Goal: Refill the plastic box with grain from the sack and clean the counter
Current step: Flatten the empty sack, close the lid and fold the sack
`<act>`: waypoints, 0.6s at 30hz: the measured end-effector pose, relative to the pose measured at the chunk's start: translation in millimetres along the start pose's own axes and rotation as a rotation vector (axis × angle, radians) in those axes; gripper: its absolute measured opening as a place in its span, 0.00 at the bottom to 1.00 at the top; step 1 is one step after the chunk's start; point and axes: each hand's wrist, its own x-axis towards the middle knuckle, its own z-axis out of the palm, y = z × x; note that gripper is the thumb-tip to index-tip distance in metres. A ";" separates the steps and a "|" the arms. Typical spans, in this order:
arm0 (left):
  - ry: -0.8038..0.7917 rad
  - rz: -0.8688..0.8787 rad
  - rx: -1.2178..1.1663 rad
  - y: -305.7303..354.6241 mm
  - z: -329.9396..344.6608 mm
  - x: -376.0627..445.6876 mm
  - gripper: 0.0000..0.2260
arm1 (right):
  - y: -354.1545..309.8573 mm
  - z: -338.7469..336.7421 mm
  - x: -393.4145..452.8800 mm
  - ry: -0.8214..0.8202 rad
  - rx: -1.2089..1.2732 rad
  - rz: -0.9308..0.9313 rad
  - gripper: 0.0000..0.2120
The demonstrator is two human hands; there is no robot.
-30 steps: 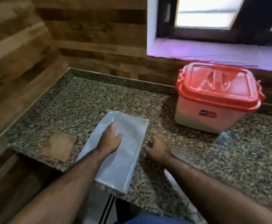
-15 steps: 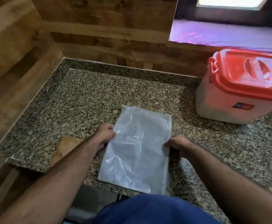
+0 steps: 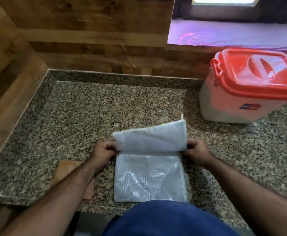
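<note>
An empty white woven sack (image 3: 148,176) lies flat on the granite counter (image 3: 105,113) near its front edge. Its far half is lifted and curled back toward me. My left hand (image 3: 103,151) pinches the sack's left edge at the fold. My right hand (image 3: 196,151) pinches the right edge at the same height. The plastic box (image 3: 238,103), white with a red lid clipped on, stands at the back right by the wall.
A brown cloth (image 3: 66,169) lies on the counter under my left forearm, near the front edge. Wood-panelled walls close off the counter at the left and back. A window sill (image 3: 224,36) runs behind the box.
Both hands have lifted the sack's far end off the counter and folded it back toward me. The view has shifted slightly; the box has not moved.
</note>
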 end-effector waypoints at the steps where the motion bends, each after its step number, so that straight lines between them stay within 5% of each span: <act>1: -0.011 -0.001 0.025 -2.2 -0.1 -3.1 0.27 | 3.1 1.2 -2.6 0.020 -0.087 -0.015 0.25; 5: -0.090 0.076 0.093 -20.5 -7.1 -4.2 0.20 | 1.1 7.4 -15.0 0.034 -0.509 -0.251 0.11; 9: -0.176 0.106 0.234 -20.1 -8.0 -7.3 0.21 | 6.2 9.1 -19.8 0.006 -0.882 -0.544 0.13; 14: -0.222 0.099 0.320 22.2 -0.2 -8.9 0.15 | 3.5 13.7 -23.0 -0.060 -0.985 -0.440 0.15; 18: -0.540 0.291 0.848 62.7 44.4 -7.4 0.24 | -8.0 19.3 -26.0 -0.084 -1.024 -0.409 0.13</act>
